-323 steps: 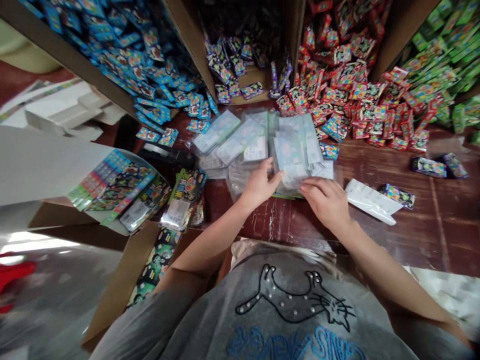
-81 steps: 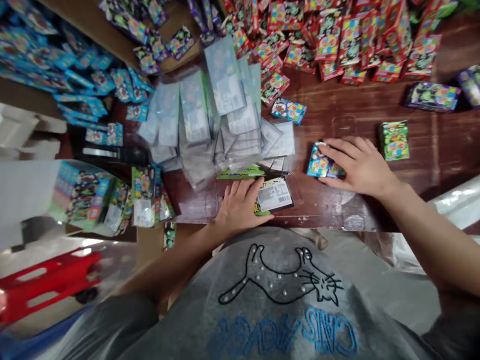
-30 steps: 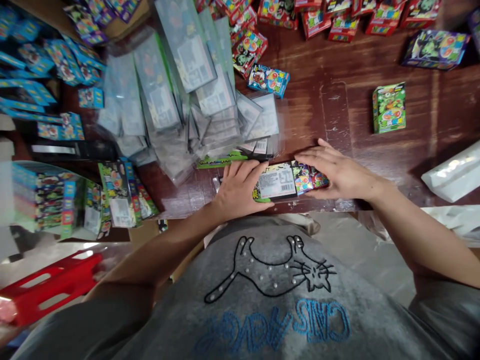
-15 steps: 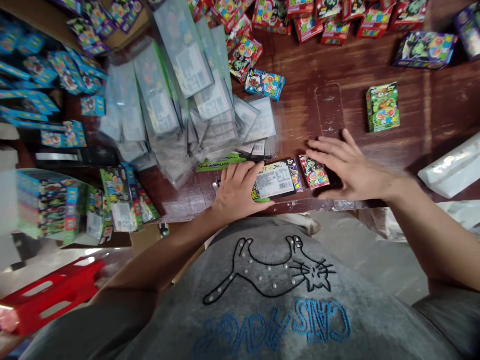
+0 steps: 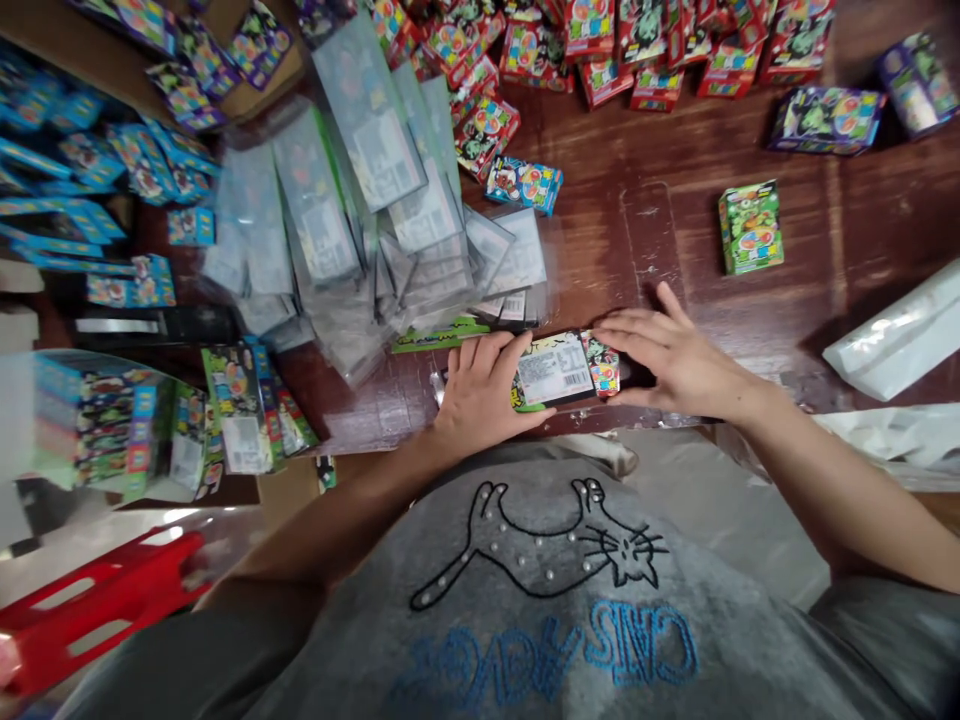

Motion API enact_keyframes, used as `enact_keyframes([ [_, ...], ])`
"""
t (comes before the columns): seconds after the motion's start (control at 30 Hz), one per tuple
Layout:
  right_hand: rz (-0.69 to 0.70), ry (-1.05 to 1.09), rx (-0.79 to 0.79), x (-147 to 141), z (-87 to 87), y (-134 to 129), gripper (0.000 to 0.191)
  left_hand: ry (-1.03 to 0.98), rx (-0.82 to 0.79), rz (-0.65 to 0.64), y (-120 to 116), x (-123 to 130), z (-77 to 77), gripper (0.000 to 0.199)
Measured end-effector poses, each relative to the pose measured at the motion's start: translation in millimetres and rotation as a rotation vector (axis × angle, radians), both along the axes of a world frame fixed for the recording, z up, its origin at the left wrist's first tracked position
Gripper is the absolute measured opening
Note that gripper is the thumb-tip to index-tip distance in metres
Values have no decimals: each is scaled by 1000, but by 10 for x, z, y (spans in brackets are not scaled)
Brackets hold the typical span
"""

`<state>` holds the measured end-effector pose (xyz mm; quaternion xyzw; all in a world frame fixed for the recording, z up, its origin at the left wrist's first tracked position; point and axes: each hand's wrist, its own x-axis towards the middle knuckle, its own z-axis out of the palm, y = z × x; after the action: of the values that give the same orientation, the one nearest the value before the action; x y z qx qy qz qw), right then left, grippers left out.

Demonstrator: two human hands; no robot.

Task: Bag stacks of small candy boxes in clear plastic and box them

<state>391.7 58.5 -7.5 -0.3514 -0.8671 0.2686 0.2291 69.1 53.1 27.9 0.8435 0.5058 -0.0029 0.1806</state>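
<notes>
A dark flat package with a white label (image 5: 555, 372) lies at the table's front edge. My left hand (image 5: 486, 388) is wrapped over its left end. At its right end sits a small red box (image 5: 604, 364), with my right hand (image 5: 664, 358) holding it by the top and bottom between fingers and thumb. The red box touches or is partly inside the package; which one I cannot tell. Above my left hand, a green strip of packaging (image 5: 439, 334) lies on the table.
Clear plastic-wrapped flat packs (image 5: 322, 220) pile up at the left. Red boxes (image 5: 536, 50) line the back. One green box (image 5: 751, 228), a blue box (image 5: 523, 184) and purple boxes (image 5: 827, 118) lie apart. A white plastic roll (image 5: 896, 335) is at the right.
My right hand has moved left with the red box, which now meets the package's right end. The purple edge seen there before no longer shows. The view has shifted slightly.
</notes>
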Motion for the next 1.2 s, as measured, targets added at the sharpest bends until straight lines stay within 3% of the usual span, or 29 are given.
enact_keyframes([
  [0.1,69,-53,-29,-65,-15,35,94,6,-8,-46,35,-26,-5,103],
  [0.23,-73,-167,16,-223,41,-12,91,21,39,-26,64,-59,-24,100],
  [0.33,24,-264,66,-158,183,-1,80,27,41,-22,62,-75,-19,98],
  [0.4,17,-307,103,123,281,148,87,28,29,-36,61,-90,-2,99],
  [0.53,-212,-397,110,1077,291,749,118,10,21,-60,67,-118,19,101],
  [0.63,-185,-413,72,1420,239,1055,101,-21,15,-46,50,-109,13,102],
  [0.7,-101,-366,28,1244,263,1020,88,-48,20,-20,25,-91,12,101],
  [0.77,6,-280,-36,853,325,818,81,-73,18,3,1,-75,17,100],
  [0.87,140,-134,-143,280,400,463,79,-112,2,14,-12,-67,29,102],
  [0.93,167,-75,-162,66,396,340,79,-145,-6,-7,-1,-64,33,103],
  [1.03,172,-77,-127,-32,336,334,82,-172,-1,-26,30,-40,36,100],
  [1.2,94,-153,-111,-29,294,403,69,-93,32,16,67,33,65,93],
])
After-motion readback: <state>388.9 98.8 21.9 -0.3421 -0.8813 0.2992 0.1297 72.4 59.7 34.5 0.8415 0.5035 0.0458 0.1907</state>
